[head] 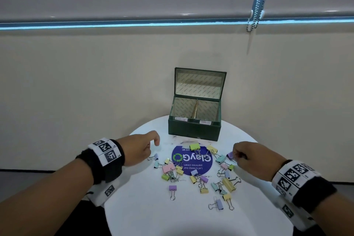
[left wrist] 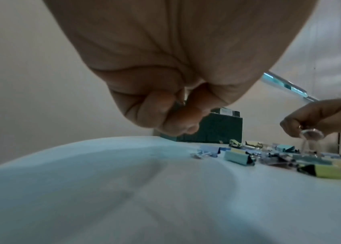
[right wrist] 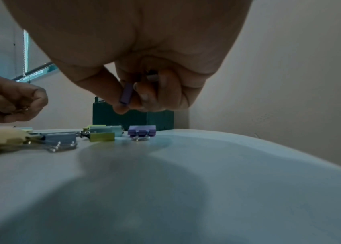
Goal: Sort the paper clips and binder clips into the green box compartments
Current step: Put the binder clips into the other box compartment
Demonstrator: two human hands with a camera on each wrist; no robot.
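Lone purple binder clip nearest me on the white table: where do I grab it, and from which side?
Pinch the purple binder clip across its painted body from above. It lies flat and apart from the pile, wire handles pointing toward you, so either side of the body is free; the thin loops probably give less purchase.

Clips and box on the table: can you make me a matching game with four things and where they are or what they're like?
Things:
1. green box
2. right hand
3. blue sticker
4. left hand

Places or states:
A. flat on the table, among the clips
B. pinching a purple clip
C. lid open, at the table's far edge
D. fingers curled, above the table's left side

Pairs: 1-C, 2-B, 3-A, 4-D
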